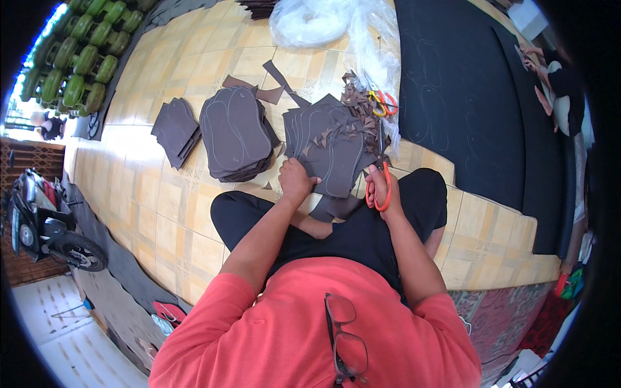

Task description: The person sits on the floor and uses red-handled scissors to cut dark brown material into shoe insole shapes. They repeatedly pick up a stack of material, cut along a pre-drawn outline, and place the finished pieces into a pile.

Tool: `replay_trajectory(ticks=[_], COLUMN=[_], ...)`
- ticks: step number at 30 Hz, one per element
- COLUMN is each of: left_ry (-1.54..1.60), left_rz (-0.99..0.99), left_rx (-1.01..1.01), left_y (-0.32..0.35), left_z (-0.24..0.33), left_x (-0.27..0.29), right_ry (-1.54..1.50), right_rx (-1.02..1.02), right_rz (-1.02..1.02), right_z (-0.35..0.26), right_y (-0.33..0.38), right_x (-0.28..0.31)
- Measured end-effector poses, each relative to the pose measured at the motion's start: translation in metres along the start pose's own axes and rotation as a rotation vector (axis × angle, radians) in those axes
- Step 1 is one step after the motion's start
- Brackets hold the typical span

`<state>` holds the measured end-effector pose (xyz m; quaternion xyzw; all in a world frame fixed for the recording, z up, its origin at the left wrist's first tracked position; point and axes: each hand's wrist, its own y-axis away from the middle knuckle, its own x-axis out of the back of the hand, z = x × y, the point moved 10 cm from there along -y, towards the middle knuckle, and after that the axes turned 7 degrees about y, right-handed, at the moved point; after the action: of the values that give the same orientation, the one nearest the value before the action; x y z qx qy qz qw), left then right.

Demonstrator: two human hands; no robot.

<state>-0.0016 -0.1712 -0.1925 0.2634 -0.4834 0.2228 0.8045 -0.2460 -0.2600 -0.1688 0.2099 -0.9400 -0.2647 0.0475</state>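
Note:
My left hand grips the near left edge of a dark brown sheet marked with pale curved outlines, its thumb lying on top. In my right hand is a pair of orange-handled scissors, its fingers through the loops and the blades pointing away beside the sheet's right edge. Small triangular offcuts are scattered over the sheet and heaped beyond it. A second pair of scissors, with yellow and orange handles, lies by that heap. Left of my left hand stands a stack of rounded, outlined brown pieces.
A smaller stack of brown pieces sits farther left on the tiled floor. Clear plastic wrap lies ahead. A large black sheet with outlines covers the right, near another person. Green cylinders and a motorcycle stand left.

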Motion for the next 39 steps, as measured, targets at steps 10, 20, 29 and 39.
replay_trajectory(ticks=[10, 20, 29, 39], left_ry=[0.456, 1.418, 1.802, 1.84], left_rz=[-0.007, 0.16, 0.012, 0.043], left_rx=[-0.257, -0.286, -0.082, -0.114], left_y=[-0.013, 0.031, 0.047, 0.058], left_z=[0.055, 0.042, 0.035, 0.031], left_x=[0.088, 0.191, 0.181, 0.185], right_ry=[-0.016, 0.285, 0.439, 0.472], right_rx=[-0.003, 0.125, 0.564, 0.687], right_rz=[0.025, 0.056, 0.044, 0.038], right_z=[0.003, -0.017, -0.086, -0.133], right_y=[-0.001, 0.011, 0.055, 0.069], right_x=[0.003, -0.002, -0.052, -0.072])
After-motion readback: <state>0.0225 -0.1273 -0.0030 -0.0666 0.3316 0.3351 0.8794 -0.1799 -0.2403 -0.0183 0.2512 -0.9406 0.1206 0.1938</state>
